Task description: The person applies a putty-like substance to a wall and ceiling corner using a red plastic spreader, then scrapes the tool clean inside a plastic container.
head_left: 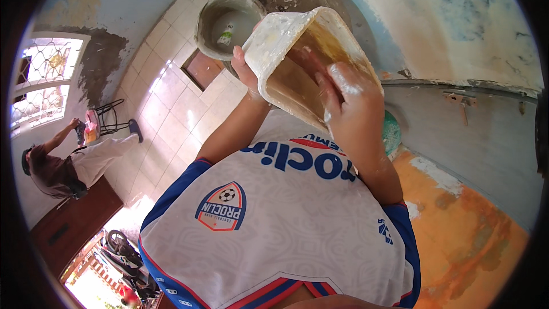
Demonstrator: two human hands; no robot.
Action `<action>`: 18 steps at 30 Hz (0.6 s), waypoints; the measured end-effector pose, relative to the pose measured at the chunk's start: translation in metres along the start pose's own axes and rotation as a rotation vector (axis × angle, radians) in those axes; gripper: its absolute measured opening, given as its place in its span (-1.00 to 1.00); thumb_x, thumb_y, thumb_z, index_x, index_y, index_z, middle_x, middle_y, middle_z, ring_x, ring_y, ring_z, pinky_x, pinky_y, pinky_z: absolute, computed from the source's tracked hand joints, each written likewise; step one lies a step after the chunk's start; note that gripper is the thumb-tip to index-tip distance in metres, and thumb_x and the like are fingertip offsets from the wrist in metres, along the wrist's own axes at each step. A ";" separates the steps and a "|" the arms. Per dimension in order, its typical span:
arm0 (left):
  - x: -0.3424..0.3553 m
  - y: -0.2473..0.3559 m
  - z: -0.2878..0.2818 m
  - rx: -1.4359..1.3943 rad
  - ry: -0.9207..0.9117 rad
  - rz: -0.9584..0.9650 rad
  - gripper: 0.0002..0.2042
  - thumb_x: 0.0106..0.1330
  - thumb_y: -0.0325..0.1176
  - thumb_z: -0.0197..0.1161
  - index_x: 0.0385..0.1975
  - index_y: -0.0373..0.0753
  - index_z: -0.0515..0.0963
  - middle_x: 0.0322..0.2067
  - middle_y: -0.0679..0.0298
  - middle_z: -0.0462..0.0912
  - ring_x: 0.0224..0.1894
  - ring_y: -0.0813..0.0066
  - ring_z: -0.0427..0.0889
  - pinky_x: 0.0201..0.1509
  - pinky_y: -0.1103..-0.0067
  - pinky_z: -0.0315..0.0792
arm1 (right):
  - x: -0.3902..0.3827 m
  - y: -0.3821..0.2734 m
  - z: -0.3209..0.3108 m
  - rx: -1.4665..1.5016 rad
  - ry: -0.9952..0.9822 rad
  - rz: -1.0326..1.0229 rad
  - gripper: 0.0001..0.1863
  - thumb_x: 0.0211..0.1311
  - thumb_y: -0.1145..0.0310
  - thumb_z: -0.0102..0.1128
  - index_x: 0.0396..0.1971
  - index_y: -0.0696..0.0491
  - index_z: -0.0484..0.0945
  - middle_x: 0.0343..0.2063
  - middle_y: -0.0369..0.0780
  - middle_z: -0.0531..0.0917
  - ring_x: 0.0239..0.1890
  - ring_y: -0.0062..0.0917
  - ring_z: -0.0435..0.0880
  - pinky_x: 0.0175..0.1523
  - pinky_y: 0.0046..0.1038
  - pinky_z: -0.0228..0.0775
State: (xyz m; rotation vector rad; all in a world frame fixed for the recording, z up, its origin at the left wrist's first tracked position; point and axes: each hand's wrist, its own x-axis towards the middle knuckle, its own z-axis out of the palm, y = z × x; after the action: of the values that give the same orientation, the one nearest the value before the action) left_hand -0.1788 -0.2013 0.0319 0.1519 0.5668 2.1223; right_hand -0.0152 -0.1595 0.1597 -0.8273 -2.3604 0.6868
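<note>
From the head view, we hold the tub (280,40) tilted out beyond our shirt (286,223), near the grey bucket (201,35). Our left hand (247,71) clasps its outer side; our right hand (354,103), smeared white, reaches inside, and we cannot tell whether it pinches anything. We seem to be working the inside, which calls for a steady left grip.

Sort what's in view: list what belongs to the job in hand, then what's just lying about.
In the job:
white tub, held by the left hand, with the right hand in its mouth
grey bucket, perhaps: it stands nearby

Apparently just about:
motorcycle, lower left of the view
green object, partly hidden
</note>
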 end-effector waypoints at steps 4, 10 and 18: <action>-0.002 0.005 0.001 0.080 -0.052 -0.002 -0.09 0.27 0.38 0.10 0.42 -0.28 0.26 0.32 0.03 0.44 0.33 0.12 0.45 0.43 0.26 0.33 | 0.002 -0.002 -0.007 0.063 0.027 0.058 -0.87 0.20 0.53 0.26 -0.25 0.11 0.56 -0.43 -0.06 0.63 -0.33 -0.08 0.65 -0.26 -0.14 0.46; 0.003 -0.001 -0.012 0.051 -0.102 0.004 -0.10 0.28 0.37 0.09 0.43 -0.27 0.26 0.32 0.01 0.43 0.34 0.11 0.45 0.44 0.25 0.33 | -0.001 -0.009 -0.013 0.153 -0.156 0.058 -0.92 0.22 0.54 0.24 -0.30 0.14 0.55 -0.41 -0.02 0.63 -0.31 -0.04 0.64 -0.23 -0.13 0.45; -0.006 0.009 0.000 0.073 -0.017 -0.029 -0.08 0.25 0.34 0.12 0.43 -0.29 0.26 0.33 0.00 0.43 0.35 0.10 0.44 0.44 0.23 0.33 | -0.007 -0.010 -0.021 0.071 -0.154 0.143 -0.92 0.25 0.51 0.22 -0.28 0.15 0.59 -0.38 -0.01 0.67 -0.30 -0.02 0.67 -0.23 -0.12 0.47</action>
State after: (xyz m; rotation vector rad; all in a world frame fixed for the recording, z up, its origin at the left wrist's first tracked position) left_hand -0.1817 -0.2108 0.0369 0.2015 0.6331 2.0709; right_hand -0.0017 -0.1649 0.1785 -0.9489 -2.4132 0.9183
